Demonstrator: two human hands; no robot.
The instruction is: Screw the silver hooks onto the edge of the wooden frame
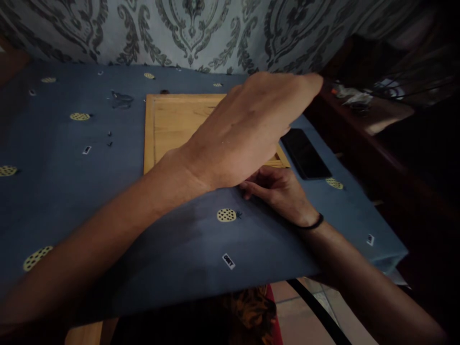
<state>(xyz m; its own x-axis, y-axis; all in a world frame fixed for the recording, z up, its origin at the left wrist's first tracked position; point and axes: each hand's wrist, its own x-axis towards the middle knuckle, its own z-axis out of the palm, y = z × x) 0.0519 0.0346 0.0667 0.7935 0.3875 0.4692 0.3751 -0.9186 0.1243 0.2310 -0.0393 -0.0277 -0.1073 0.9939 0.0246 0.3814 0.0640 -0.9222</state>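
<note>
A shallow, framed wooden board (pixel 179 129) lies on the blue cloth, partly covered by my left hand (pixel 247 124). That hand reaches over the board's right part with its back toward me. Its fingers bend down out of sight, so what they touch is hidden. My right hand (pixel 278 189), with a dark band at the wrist, rests by the board's front right corner. Its thumb and fingers are pinched together just below my left hand. Whatever may be between those fingertips is too small or covered to make out.
A black phone (pixel 305 152) lies right of the board. On the left of the blue pineapple-print tablecloth (pixel 194 244) are small dark bits (pixel 109 139) and a grey shape (pixel 122 99). A patterned curtain (pixel 190 33) hangs behind. Dark clutter (pixel 359 96) stands at right.
</note>
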